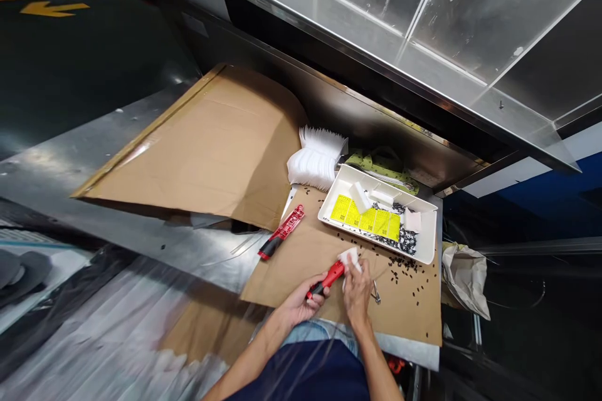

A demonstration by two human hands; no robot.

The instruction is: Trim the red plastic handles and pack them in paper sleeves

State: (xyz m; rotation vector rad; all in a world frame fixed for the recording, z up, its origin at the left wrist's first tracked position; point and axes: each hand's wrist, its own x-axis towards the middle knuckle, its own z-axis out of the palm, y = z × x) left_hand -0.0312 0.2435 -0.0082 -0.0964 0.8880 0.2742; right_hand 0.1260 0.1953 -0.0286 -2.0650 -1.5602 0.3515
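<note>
Nearest: the person's navy shirt [301,376], w/ both forearms coming out either side, and a bit of blue denim [315,330] just beyond it. L hand [303,302] has its fingers wrapped round the near, black end of a red/black handheld part [333,273]; the part sits b/w the two hands, tilted, its red far end pointing far-right. R hand [357,288] is pinching a small white pad [350,255] at that red end, fingertips on the pad; exact contact under the fingers is hidden. Both hands are over the near-mid area of a brown cardboard sheet [409,319] on the metal bench.

Just right of R hand: a small metal tool [377,293]. Left & far of L hand, well apart: a 2nd red/black part [283,232], lying on the sheet's left edge. Far-right of the hands: a white tray [427,244] w/ yellow label sheets [364,216], white blocks & lots of tiny black bits [408,243]; more bits are scattered on the cardboard near it. Behind, left of the tray: a white stack of thin sheets [316,160]; a green patterned bag [383,167] is just behind the tray. Far left: a big bent cardboard piece [202,150].
</note>
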